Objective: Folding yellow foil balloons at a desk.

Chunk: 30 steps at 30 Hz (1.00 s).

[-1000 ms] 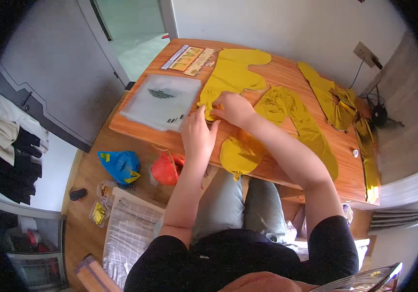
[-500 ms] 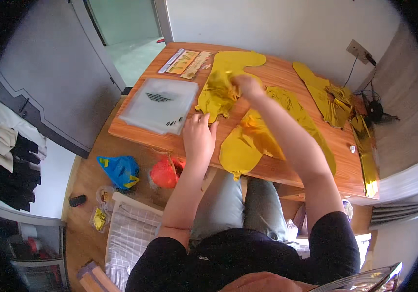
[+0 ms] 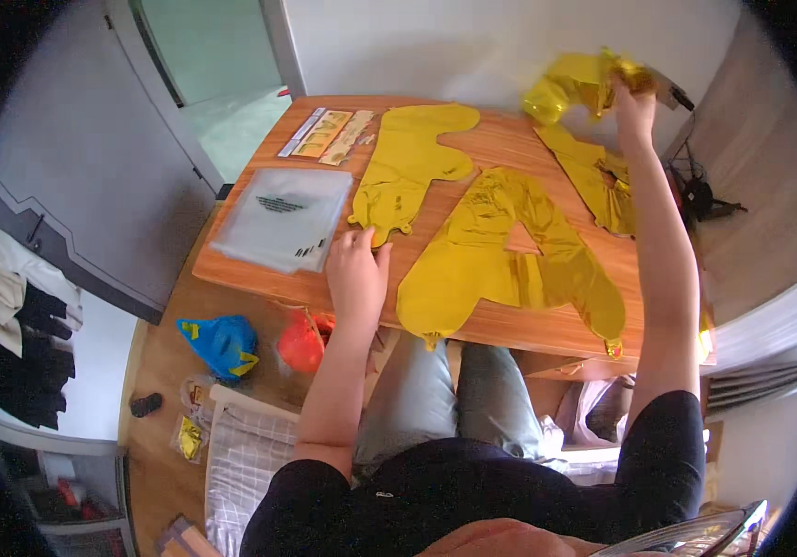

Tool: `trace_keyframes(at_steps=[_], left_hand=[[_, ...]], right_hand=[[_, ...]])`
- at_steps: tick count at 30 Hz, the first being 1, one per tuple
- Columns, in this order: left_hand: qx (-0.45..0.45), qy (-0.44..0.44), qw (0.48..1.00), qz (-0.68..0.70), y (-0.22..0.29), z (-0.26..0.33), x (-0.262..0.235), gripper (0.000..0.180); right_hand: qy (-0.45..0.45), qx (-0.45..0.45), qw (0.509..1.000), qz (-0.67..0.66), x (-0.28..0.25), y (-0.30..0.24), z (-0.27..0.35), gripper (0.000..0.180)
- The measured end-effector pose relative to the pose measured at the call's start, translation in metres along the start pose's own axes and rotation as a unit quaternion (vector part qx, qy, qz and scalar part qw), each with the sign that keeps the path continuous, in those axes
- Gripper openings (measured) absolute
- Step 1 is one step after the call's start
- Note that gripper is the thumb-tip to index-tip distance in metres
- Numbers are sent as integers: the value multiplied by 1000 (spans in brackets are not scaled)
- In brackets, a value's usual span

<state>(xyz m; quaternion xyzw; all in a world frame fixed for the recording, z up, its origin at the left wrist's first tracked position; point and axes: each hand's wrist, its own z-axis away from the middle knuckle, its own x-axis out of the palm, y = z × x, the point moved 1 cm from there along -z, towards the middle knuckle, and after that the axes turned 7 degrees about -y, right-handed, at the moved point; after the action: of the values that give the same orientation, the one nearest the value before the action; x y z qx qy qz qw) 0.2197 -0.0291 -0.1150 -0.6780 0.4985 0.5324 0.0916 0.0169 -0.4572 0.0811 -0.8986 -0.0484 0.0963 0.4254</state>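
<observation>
Raised at the back right, my right hand [image 3: 635,104] is closed on a crumpled, shiny yellow foil balloon [image 3: 576,85], uninflated and blurred. My left hand [image 3: 357,277] rests at the table's front left, thumb and fingers on the bottom tip of a flat letter-shaped foil balloon [image 3: 398,153]. Right of that lies a second flat letter-shaped balloon [image 3: 449,255], creased, its lower ends near the front edge. Another yellow foil balloon [image 3: 575,167] spreads along the table's right side, partly behind my right forearm.
A stack of clear plastic sleeves [image 3: 278,218] and a printed card [image 3: 329,135] lie on the left of the wooden table [image 3: 500,139]. Black cables [image 3: 700,190] hang by the right wall. Blue [image 3: 222,345] and red bags [image 3: 301,343] are on the floor.
My right hand has swept from above the left balloon to the back right, now holding crumpled foil in the air. The two flat balloons show uncovered. My left hand stays at the tip.
</observation>
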Motion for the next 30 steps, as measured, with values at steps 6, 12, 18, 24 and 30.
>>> trace_keyframes(at_steps=[6, 12, 18, 24, 30], left_hand=[[1, 28, 999, 29, 1, 2, -2, 44], [9, 27, 998, 47, -1, 0, 3, 44], [16, 21, 999, 44, -3, 1, 6, 46], [33, 19, 999, 39, 2, 2, 1, 62], [95, -54, 994, 14, 9, 6, -11, 72]], right_hand=[[-417, -170, 867, 212, -11, -38, 120, 24], [-464, -295, 764, 338, -53, -21, 243, 34], [-487, -163, 795, 323, -64, -60, 310, 48], [-514, -134, 772, 350, -77, -73, 344, 93], [-476, -90, 814, 321, -68, -68, 352, 67]])
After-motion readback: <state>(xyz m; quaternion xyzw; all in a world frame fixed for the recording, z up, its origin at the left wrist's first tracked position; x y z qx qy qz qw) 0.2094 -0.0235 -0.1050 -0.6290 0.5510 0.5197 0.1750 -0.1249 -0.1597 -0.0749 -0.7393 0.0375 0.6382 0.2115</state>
